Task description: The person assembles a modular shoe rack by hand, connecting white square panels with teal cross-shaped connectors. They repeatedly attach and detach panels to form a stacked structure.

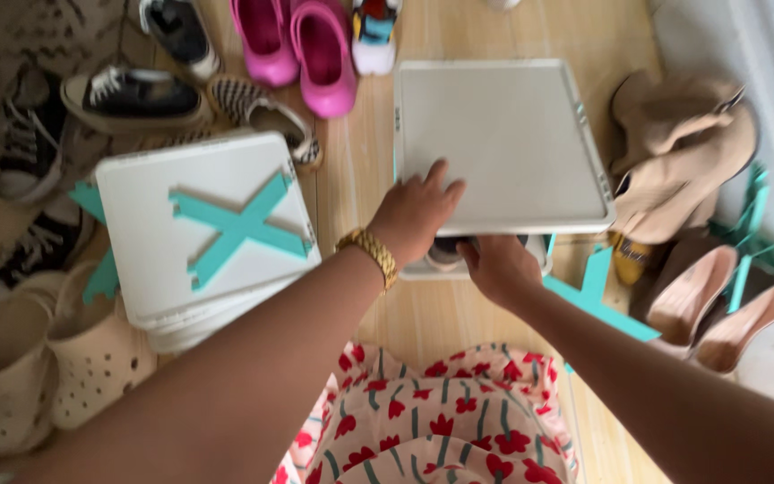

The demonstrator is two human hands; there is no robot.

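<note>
A white rectangular shelf panel [503, 134] lies flat on top of a low rack on the wooden floor. My left hand [416, 213], with a gold bracelet at the wrist, rests palm down on the panel's near left corner. Under the panel's front edge, my right hand [497, 267] reaches in beside a shoe [445, 255] that sits on the lower level; what the fingers grip is hidden. A stack of white panels [181, 242] lies to the left with a teal X-shaped brace [239, 229] on top.
Shoes surround the rack: pink clogs [315, 49], black sneakers [136, 94], cream clogs [47, 358] at the left, tan boots [683, 152] and beige flats [718, 305] at the right. Teal frame pieces [597, 296] lie near the right. My red-flowered dress [441, 421] fills the bottom.
</note>
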